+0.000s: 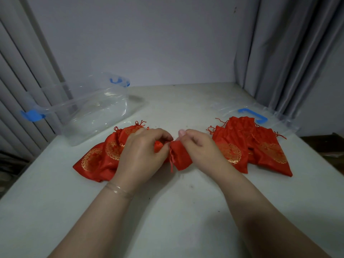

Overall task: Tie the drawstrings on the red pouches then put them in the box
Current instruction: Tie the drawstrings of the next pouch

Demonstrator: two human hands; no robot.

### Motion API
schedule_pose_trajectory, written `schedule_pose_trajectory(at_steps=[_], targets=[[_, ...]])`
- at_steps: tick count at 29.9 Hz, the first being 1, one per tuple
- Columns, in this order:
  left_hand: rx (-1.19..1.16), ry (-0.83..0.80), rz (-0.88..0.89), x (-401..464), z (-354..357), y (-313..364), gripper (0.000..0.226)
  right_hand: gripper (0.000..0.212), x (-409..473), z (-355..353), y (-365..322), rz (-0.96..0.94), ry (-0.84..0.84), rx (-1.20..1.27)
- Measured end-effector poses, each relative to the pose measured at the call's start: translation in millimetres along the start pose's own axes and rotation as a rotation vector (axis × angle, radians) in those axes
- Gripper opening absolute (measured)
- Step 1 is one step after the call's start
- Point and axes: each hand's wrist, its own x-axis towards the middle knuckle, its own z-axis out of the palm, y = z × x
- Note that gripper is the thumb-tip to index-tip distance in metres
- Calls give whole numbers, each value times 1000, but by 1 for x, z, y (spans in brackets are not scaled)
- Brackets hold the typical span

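held pouch [181, 158]: red, btwn both hands at table centre, gathered neck pointing left, body running right under the rt fingers.
drawstring [171, 161]: red cord hanging from the neck, loose end trailing toward the near side.
left hand [143, 155]: fingers curled, pinching the pouch neck / cord w/ thumb & fingertips; thin clear band on the wrist.
right hand [201, 146]: fingers curled round the pouch body just right of the neck, one fingertip sticking up at the far side.
left pile [100, 161]: red pouches w/ gold round motifs, lying flat, partly under the left hand, cords at the far end.
right pile [260, 149]: more red & gold pouches, overlapping, just right of the rt hand, cords at the far end.
box [89, 108]: clear plastic, blue latches, far left of the table, nothing seen inside; well apart from the held pouch.
lid [264, 116]: clear w/ blue handle, far right, partly under the right pile.
table [167, 211]: pale, whitish, a few dark specks.
room: plain grey wall [149, 38] beyond, grey curtains [290, 53] on the right, vertical slats far left.
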Motion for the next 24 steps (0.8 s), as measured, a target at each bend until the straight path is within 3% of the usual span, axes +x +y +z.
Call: schedule_pose_trajectory(at_steps=[2, 7, 14, 18, 24], targets=[[8, 38, 40, 2, -1, 0, 10, 42, 2, -3, -2, 138, 28, 217], [56, 107, 105, 1, -2, 2, 13, 15, 2, 0, 0, 229, -82, 509], [126, 133, 90, 0, -2, -2, 16, 16, 3, -5, -5, 139, -109, 368], [106, 122, 105, 0, 1, -3, 13, 18, 3, -2, 0, 70, -38, 143], [-91, 124, -41, 1, 1, -7, 4, 7, 4, -5, 4, 65, 49, -53]])
